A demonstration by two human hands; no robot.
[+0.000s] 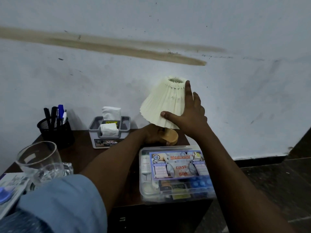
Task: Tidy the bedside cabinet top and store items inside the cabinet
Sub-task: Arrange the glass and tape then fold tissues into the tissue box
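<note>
A small lamp with a pleated cream shade and a round wooden base stands at the back of the dark bedside cabinet top. My right hand rests flat against the shade, fingers straight, thumb spread to the left. My left hand grips the lamp's stem and base under the shade; its fingers are partly hidden. A clear plastic first aid box lies on the front right of the top, just below the lamp.
A black mesh pen holder with several pens stands at the back left. A grey tissue box sits beside it. A clear glass and a booklet lie at the front left. The wall is right behind.
</note>
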